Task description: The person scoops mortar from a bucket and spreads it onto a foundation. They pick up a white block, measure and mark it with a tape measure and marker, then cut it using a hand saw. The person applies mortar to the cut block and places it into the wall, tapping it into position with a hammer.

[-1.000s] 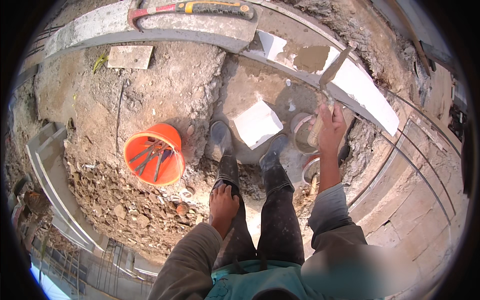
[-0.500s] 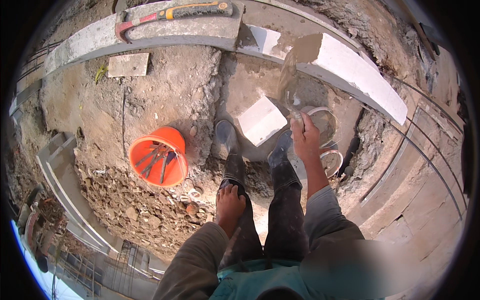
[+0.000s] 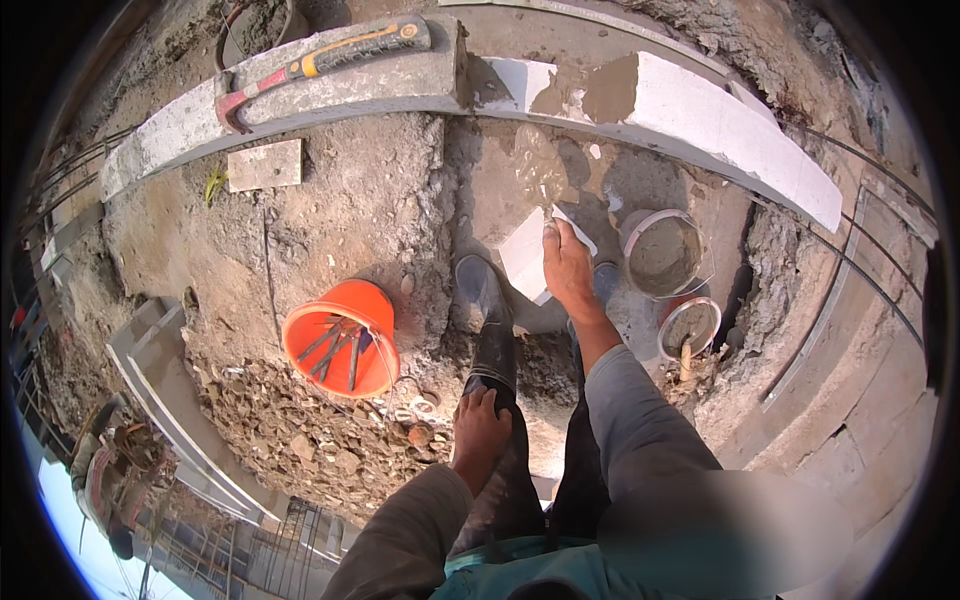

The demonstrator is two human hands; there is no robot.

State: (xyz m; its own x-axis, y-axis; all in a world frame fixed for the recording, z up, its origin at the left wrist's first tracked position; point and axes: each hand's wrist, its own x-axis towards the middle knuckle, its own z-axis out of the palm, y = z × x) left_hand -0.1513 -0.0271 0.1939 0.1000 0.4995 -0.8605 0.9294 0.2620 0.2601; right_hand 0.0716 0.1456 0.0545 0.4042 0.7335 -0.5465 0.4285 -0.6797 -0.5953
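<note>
My right hand (image 3: 570,265) is closed around the handle of a trowel (image 3: 540,172), whose blade is coated in wet grey mortar. The blade hangs just short of a row of white blocks (image 3: 735,120); grey mortar (image 3: 610,88) is smeared on top of that row. Under my right hand and partly hidden by it, a loose white block (image 3: 525,262) lies tilted between my boots. My left hand (image 3: 481,430) rests on my left knee, holding nothing, fingers laid over the dark trousers.
Right of my boots stand a bucket of grey mortar (image 3: 665,255) and a smaller bucket (image 3: 690,328) with a wooden handle in it. An orange bucket (image 3: 345,300) of tools is at left, by rubble (image 3: 290,430). A hammer (image 3: 320,68) lies on the concrete beam (image 3: 170,148). Rebar (image 3: 850,262) runs along the right.
My right hand and the trowel have swung left, away from the mortar bucket and over the loose white block. My left hand stays on the knee. The whole view has shifted slightly.
</note>
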